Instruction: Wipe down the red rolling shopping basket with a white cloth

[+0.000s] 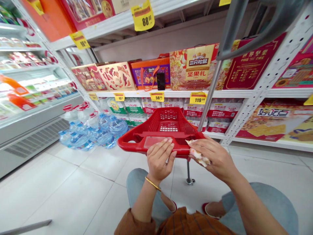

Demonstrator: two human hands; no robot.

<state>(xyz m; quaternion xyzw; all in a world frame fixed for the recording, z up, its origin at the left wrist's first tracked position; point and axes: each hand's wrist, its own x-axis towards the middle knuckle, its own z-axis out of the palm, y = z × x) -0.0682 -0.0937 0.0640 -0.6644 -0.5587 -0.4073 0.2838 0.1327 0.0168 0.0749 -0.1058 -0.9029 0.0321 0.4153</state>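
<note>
A red plastic shopping cart (167, 125) with a perforated basket stands directly in front of me, its broad handle side facing me. My left hand (160, 160), with a gold bangle at the wrist, holds the near rim at the middle, fingers laid over the top beside a pale flat panel (156, 142). Against the right part of that rim, my right hand (215, 156) is closed on a crumpled white cloth (199, 156) with pink and yellow patches. The cloth touches the red plastic. Part of it is hidden under my fingers.
A metal pole (211, 91) with a grey handle (261, 32) rises at the right. Shelves ahead carry gift boxes (195, 67) and packs of bottled water (134, 107). Large water bottles (90, 130) stand on the floor at left, beside a refrigerated display (36, 130).
</note>
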